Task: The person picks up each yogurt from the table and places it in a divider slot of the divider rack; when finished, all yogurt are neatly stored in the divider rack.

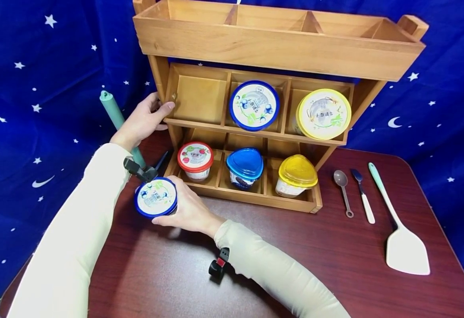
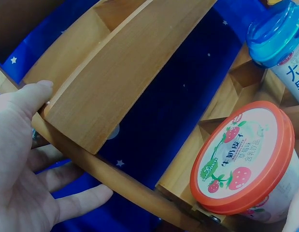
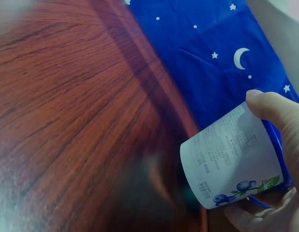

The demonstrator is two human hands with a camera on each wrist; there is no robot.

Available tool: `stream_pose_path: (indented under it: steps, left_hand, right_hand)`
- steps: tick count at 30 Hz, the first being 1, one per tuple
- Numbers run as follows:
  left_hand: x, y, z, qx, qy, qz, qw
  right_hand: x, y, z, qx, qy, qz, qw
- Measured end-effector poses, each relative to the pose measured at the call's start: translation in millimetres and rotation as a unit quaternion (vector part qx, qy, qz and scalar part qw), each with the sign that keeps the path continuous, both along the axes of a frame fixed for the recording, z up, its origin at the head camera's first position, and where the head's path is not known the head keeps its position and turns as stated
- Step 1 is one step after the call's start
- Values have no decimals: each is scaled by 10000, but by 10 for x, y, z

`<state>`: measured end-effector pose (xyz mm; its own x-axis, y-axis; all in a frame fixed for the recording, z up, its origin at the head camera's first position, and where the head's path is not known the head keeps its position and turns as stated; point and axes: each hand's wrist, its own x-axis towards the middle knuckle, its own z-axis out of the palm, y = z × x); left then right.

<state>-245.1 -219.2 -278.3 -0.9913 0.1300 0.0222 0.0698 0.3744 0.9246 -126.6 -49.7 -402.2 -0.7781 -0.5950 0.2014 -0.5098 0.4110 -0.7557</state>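
Observation:
My right hand (image 1: 194, 211) grips a round yogurt cup (image 1: 155, 197) with a blue-rimmed lid and blueberry print. In the right wrist view the white side of this blueberry cup (image 3: 226, 157) faces the camera, tilted, thumb near the lid rim. At the left side of a wooden three-tier shelf (image 1: 271, 42), my left hand (image 1: 142, 120) holds the frame, its thumb on the middle tier's edge and its fingers around the outer side. That tier's left compartment (image 1: 201, 99) is bare; another blueberry cup (image 1: 254, 106) and a yellow-lidded cup (image 1: 324, 114) sit beside it.
On the bottom tier stand a red-lidded strawberry cup (image 1: 195, 160), a blue-lidded cup (image 1: 245, 165) and a yellow-lidded cup (image 1: 296, 176). Right of the shelf lie a measuring spoon (image 1: 341, 180), a small spreader (image 1: 364, 201) and a white spatula (image 1: 406, 247). A green cylinder (image 1: 112, 110) leans behind my left wrist.

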Motion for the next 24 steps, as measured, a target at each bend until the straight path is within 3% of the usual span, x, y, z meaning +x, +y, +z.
stream_pose_path:
  steps: [14,24]
  left_hand:
    - [-5,-5,-12,5,52,4,10000]
    - [-4,-4,-7,10,76,-8,10000]
  right_hand:
    - [23,417,169,-16,-231,-453,9987]
    - [44,709,369,-455,350,-610,9965]
